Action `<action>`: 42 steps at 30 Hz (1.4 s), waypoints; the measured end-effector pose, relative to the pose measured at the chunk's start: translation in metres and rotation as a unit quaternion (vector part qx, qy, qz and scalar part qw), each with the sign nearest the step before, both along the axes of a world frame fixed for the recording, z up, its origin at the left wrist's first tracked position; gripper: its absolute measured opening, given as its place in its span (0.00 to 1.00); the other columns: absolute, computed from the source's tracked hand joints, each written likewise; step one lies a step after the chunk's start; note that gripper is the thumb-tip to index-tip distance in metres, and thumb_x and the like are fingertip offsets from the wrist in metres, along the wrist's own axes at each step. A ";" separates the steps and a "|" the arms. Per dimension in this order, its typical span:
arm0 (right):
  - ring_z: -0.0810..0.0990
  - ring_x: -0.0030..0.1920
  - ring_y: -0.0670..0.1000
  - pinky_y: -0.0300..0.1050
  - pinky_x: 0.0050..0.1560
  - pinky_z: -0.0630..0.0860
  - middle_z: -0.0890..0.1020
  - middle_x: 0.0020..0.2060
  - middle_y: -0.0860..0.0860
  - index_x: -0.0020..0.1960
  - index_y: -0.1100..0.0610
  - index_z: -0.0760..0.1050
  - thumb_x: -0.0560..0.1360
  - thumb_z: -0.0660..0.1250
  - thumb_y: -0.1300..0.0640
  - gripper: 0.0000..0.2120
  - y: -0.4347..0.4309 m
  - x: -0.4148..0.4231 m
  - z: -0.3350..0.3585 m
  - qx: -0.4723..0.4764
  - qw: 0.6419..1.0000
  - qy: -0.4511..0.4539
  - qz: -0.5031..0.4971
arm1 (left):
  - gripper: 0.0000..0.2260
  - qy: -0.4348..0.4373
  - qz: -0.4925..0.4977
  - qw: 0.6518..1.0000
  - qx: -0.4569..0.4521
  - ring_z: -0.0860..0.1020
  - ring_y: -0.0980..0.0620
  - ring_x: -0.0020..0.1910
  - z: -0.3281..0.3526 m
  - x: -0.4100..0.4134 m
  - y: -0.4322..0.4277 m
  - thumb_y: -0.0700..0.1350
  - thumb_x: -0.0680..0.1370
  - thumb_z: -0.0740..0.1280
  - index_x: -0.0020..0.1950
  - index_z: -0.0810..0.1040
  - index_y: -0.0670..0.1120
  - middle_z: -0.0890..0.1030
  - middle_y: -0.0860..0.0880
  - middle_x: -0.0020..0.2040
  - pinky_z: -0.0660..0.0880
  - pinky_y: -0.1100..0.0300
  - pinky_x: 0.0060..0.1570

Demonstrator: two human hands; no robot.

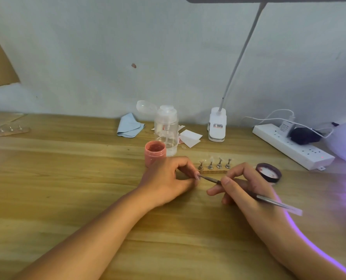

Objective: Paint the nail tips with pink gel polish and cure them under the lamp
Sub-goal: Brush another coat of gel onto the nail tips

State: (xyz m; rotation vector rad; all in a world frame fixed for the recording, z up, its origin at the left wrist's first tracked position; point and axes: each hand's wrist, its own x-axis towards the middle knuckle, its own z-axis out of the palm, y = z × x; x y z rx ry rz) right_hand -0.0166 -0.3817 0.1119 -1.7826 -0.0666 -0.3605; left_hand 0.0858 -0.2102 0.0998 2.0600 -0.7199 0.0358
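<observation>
Head view from my end: left hand (pixel 168 179) is pinching a single nail tip (pixel 198 177) low over the desk (pixel 67 178), I'd guess for steadiness. Right hand (pixel 246 190) grips the brush (pixel 210 178) pen-style, its end touching that tip. Open pink gel pot (pixel 155 151) sits just behind the left hand, handy for dipping, lid (pixel 268 172) off beside the right. Stand (pixel 214 166) with four holders waits between them. Purple-glowing lamp (pixel 345 142) is at the far right.
</observation>
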 end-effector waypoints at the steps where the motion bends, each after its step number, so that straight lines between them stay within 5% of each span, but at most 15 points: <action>1: 0.77 0.33 0.45 0.32 0.39 0.74 0.87 0.38 0.51 0.46 0.60 0.71 0.78 0.65 0.60 0.04 0.000 0.000 0.000 0.000 1.000 -0.004 0.000 | 0.07 0.002 0.001 1.000 0.003 0.70 0.73 0.25 0.000 0.000 0.000 0.42 0.72 0.76 0.41 0.82 0.53 0.85 0.56 0.42 0.61 0.76 0.25; 5: 0.79 0.33 0.42 0.31 0.39 0.74 0.87 0.37 0.50 0.49 0.57 0.73 0.77 0.67 0.62 0.03 0.001 -0.001 0.000 -0.017 1.000 -0.022 -0.006 | 0.06 0.005 0.003 1.000 0.010 0.70 0.71 0.26 0.000 0.001 0.001 0.44 0.72 0.76 0.41 0.82 0.54 0.85 0.57 0.43 0.62 0.75 0.27; 10: 0.81 0.38 0.47 0.40 0.40 0.76 0.86 0.39 0.52 0.47 0.55 0.77 0.73 0.70 0.59 0.04 0.005 -0.002 0.007 0.001 0.994 -0.108 -0.036 | 0.05 0.008 -0.002 1.000 0.009 0.71 0.72 0.27 0.000 0.001 0.001 0.43 0.73 0.75 0.42 0.82 0.52 0.85 0.57 0.43 0.62 0.76 0.29; 19: 0.79 0.33 0.43 0.32 0.39 0.75 0.86 0.35 0.54 0.46 0.59 0.74 0.76 0.67 0.67 0.04 0.000 0.002 -0.003 0.051 0.998 -0.011 -0.027 | 0.06 0.006 0.002 1.000 0.002 0.70 0.72 0.24 0.000 0.000 0.000 0.43 0.73 0.75 0.42 0.83 0.54 0.85 0.56 0.44 0.60 0.78 0.25; 25: 0.77 0.34 0.47 0.50 0.42 0.72 0.85 0.33 0.54 0.41 0.61 0.73 0.73 0.66 0.66 0.04 0.000 0.000 -0.002 0.047 0.998 -0.003 -0.051 | 0.08 0.003 0.008 1.000 0.007 0.69 0.72 0.24 0.001 -0.002 0.000 0.41 0.72 0.74 0.41 0.82 0.55 0.85 0.57 0.43 0.59 0.77 0.24; 31: 0.79 0.34 0.42 0.38 0.41 0.75 0.86 0.36 0.52 0.43 0.61 0.74 0.76 0.68 0.64 0.04 0.003 -0.002 0.000 0.002 1.000 0.006 -0.026 | 0.06 0.001 0.010 1.000 0.011 0.70 0.73 0.24 0.002 -0.003 0.000 0.40 0.72 0.74 0.43 0.83 0.53 0.85 0.55 0.43 0.60 0.78 0.24; 39: 0.80 0.36 0.47 0.61 0.50 0.76 0.86 0.35 0.51 0.42 0.58 0.74 0.74 0.67 0.63 0.04 0.006 -0.004 0.004 -0.017 0.998 0.035 -0.054 | 0.07 -0.003 0.006 1.000 0.012 0.70 0.73 0.24 0.002 -0.003 0.000 0.40 0.72 0.74 0.43 0.83 0.53 0.85 0.56 0.43 0.59 0.77 0.24; 42: 0.81 0.37 0.45 0.58 0.49 0.76 0.86 0.35 0.52 0.42 0.59 0.74 0.74 0.67 0.63 0.03 0.007 -0.004 0.005 -0.013 0.998 0.026 -0.056 | 0.07 -0.006 0.009 1.000 0.014 0.69 0.73 0.24 0.002 -0.002 0.000 0.41 0.72 0.74 0.43 0.84 0.53 0.85 0.56 0.44 0.59 0.77 0.24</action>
